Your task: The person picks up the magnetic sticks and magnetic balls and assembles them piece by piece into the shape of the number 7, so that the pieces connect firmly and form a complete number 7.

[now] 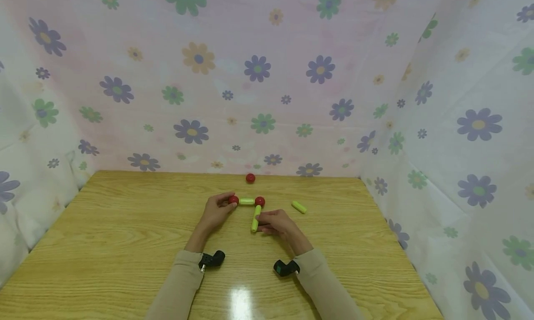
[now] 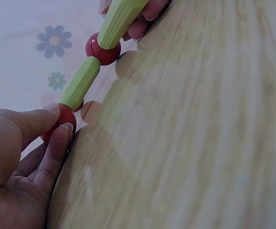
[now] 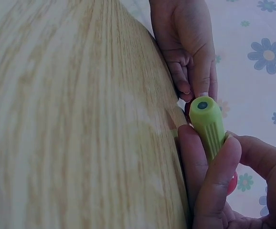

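My left hand (image 1: 213, 213) pinches a red ball (image 1: 234, 200) between thumb and fingers. A lime-green ribbed rod (image 1: 247, 201) runs from that ball to a second red ball (image 1: 260, 201). From the second ball another green rod (image 1: 255, 220) points toward me, its far end touching the ball. My right hand (image 1: 281, 223) holds this rod between thumb and fingers. In the right wrist view the near end of the held green rod (image 3: 208, 124) shows a dark round spot.
A loose red ball (image 1: 250, 178) lies at the table's back edge. Another green rod (image 1: 299, 207) rests to the right of my right hand. Flowered cloth (image 1: 225, 79) hangs behind and at both sides of the wooden table (image 1: 125, 246).
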The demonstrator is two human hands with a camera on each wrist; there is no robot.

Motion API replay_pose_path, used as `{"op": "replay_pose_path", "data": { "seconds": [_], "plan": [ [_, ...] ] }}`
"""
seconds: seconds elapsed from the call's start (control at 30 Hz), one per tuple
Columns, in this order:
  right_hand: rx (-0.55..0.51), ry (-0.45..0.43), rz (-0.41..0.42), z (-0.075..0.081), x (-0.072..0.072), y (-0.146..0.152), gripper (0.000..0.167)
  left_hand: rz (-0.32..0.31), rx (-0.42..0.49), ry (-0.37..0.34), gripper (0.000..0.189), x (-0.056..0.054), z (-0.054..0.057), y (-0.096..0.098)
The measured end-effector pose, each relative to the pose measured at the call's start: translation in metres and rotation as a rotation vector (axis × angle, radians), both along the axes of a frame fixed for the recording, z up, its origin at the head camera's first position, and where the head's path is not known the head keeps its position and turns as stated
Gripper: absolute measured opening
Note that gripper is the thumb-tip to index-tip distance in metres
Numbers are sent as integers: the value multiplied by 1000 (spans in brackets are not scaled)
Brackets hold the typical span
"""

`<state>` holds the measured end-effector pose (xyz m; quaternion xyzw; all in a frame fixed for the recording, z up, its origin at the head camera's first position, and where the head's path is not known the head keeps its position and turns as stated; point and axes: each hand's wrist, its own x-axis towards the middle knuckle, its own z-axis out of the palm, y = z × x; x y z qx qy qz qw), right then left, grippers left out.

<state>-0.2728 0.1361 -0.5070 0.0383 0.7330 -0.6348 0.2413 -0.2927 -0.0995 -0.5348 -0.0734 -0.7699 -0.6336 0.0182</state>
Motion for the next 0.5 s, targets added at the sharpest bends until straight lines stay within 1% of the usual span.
{"op": "replay_pose_path", "data": {
  "seconds": [0.1, 0.3, 0.5],
  "plan": [
    [3, -4, -1, -1, 0, 0, 50, 0, 4, 3, 43, 0, 0, 0],
    [13, 10, 12, -2, 0, 0, 48, 6, 2, -29, 44, -1, -1, -1],
    [29, 14, 23, -1, 0, 1, 47, 1, -1, -35, 44, -2, -3, -1]
  ]
}}
